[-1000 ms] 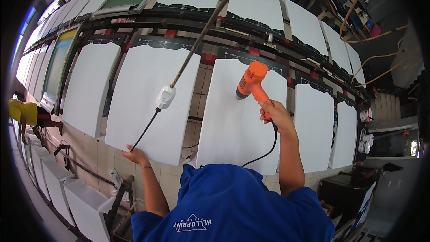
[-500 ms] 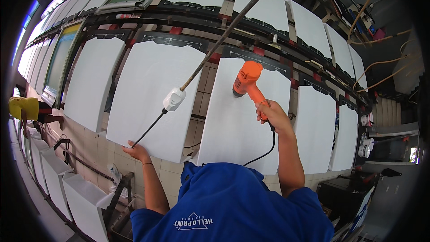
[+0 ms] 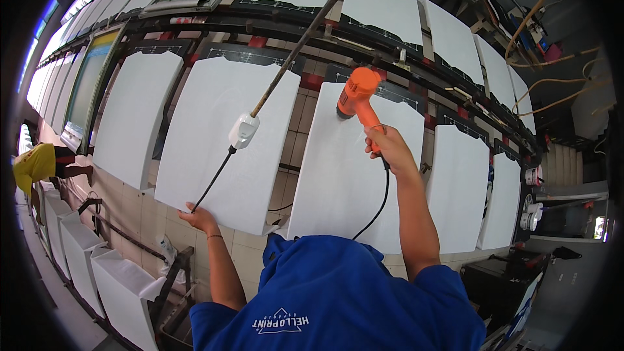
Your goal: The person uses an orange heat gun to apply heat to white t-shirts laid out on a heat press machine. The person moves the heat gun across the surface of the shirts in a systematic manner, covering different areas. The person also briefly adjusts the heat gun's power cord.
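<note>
My right hand (image 3: pixel 395 150) is wrapped round the handle of an orange heat gun (image 3: pixel 359 91). Its dark nozzle points down and left over the upper part of a white cloth-covered board (image 3: pixel 351 182). A black cord trails from the handle toward my body. At the near edge of the neighbouring white-covered board (image 3: pixel 221 104), my left hand (image 3: pixel 200 220) has its fingers closed on a thin black cord (image 3: pixel 214 180). That cord runs up to a white plug connector (image 3: pixel 244 131), which hangs from a brown cable (image 3: pixel 279 78) coming from above.
More white-covered boards (image 3: pixel 458 175) stand in rows on dark rails (image 3: pixel 292 32). Framed screens (image 3: pixel 94 88) lean or lie at the left and far side. Another person in a yellow top (image 3: pixel 36 164) bends at the far left. A black cabinet (image 3: pixel 504 283) stands at lower right.
The heat gun and my right hand have moved slightly left and upward in the picture. The hanging connector and cable have swung a little left. My left hand stays almost in place.
</note>
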`<state>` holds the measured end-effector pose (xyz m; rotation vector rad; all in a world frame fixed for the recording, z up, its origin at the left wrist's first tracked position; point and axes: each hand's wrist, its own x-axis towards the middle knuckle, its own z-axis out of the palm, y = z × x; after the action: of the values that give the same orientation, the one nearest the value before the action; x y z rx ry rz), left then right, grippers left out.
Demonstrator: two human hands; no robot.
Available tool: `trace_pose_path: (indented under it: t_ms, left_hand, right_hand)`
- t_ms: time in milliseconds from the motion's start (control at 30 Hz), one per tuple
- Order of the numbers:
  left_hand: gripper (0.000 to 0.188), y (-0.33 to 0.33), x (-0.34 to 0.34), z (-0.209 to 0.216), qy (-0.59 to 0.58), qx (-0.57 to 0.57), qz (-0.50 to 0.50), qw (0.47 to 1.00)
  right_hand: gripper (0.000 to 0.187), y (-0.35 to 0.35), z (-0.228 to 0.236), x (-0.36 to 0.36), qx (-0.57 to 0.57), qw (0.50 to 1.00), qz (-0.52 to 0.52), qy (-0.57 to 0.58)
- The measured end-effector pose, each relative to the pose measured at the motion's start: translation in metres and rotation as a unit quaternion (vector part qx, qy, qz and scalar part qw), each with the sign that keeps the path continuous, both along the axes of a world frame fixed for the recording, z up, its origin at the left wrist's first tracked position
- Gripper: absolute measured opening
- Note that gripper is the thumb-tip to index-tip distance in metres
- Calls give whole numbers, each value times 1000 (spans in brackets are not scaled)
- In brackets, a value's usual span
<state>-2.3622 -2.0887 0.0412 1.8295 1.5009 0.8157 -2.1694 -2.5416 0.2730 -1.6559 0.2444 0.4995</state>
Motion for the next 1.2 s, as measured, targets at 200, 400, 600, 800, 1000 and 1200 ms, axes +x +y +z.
trace_pose_path:
  t_ms: [200,400,600,800,1000,1200]
  left_hand:
    - [55,0,2,0,-32,-19,4,999]
    - [55,2,-3,-8,-19,14,-13,1000]
    - [54,1,1,-3,-39,-21,-8,999]
    - [55,-6,4,10,-19,-44,-2,999]
    - [55,-5,3,7,-34,-30,-12,999]
    - [53,-1,2,1,-30,-43,-3,999]
  right_hand:
    - [28,4,-6,9,-5,1000,-4,-8]
    - [27,-12,14,-35,9,993,57,103]
    - [25,-9,12,-61,23,997,36,66]
    - [24,-28,9,-72,-21,998,2,62]
    - [26,-41,6,-66,-40,998,-40,2]
    - [29,-52,-1,-43,-35,995,-88,-1]
